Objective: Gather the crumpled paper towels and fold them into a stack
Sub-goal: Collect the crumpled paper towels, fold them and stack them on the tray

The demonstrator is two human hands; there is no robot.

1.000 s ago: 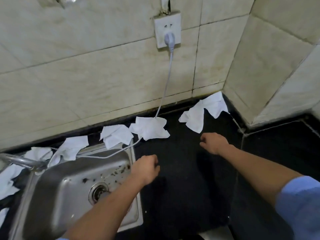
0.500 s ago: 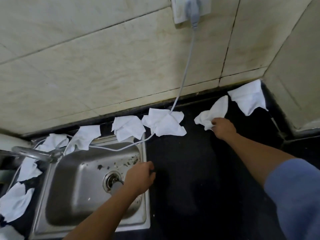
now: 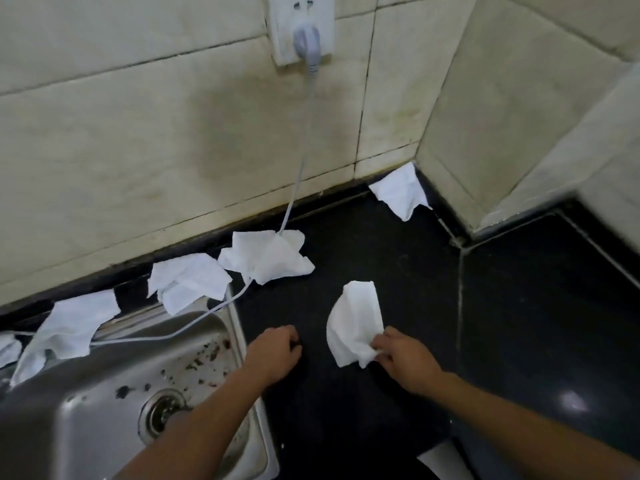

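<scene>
My right hand [image 3: 407, 362] pinches a crumpled white paper towel [image 3: 353, 320] at its lower corner, over the black counter [image 3: 381, 258] near me. My left hand [image 3: 273, 355] hovers with curled fingers beside the sink's right rim and holds nothing. Several more crumpled towels lie along the wall: one in the far corner [image 3: 400, 190], one under the cord [image 3: 268, 256], one at the sink's back rim [image 3: 188, 282], another further left [image 3: 71, 325].
A steel sink [image 3: 114, 403] with dirt specks fills the lower left. A grey cord [image 3: 298, 161] runs from a wall socket [image 3: 301, 26] down across the towels and the sink's back edge. Tiled walls form a corner at the right.
My right hand took hold of a towel near the wall and drew it back toward me. The left hand stayed by the sink rim.
</scene>
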